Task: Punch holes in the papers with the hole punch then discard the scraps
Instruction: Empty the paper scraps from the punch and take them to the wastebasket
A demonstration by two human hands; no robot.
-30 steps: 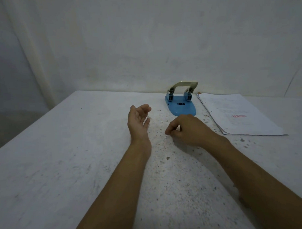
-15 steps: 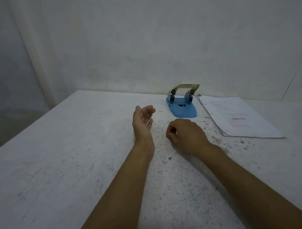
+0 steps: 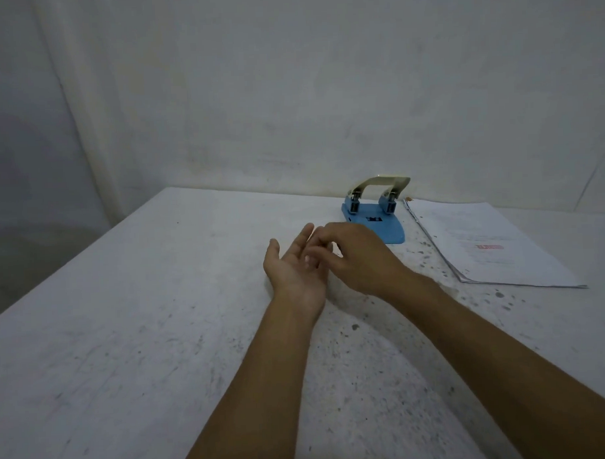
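The left hand [image 3: 297, 269] lies palm up just above the table [image 3: 133, 338], fingers spread and slightly cupped, holding nothing I can make out; it looks to be serving as a tray. The right hand [image 3: 355, 256] hangs over it with its fingertips [image 3: 320, 240] pinched together and touching the left fingers. I judge that grip to be closed on a paper scrap, or just letting one go into the palm, but anything between the fingertips is too small to see, so I cannot tell what, if anything, it holds.

The hole punch [image 3: 376, 214] sits beyond both hands near the far edge, blue base flat on the table and its pale lever raised, with no sheet in it. The papers [image 3: 490, 246] lie in a squared stack just to its right, close beside it but apart from the hands. That placement suggests the punching is finished and both have been set aside to clear room.

Dark specks [image 3: 422, 256] dot the table between the hands and the stack; whether they are scraps or stains I cannot say. Collecting into a cupped palm makes sense: tiny bits scatter easily and carry better together.
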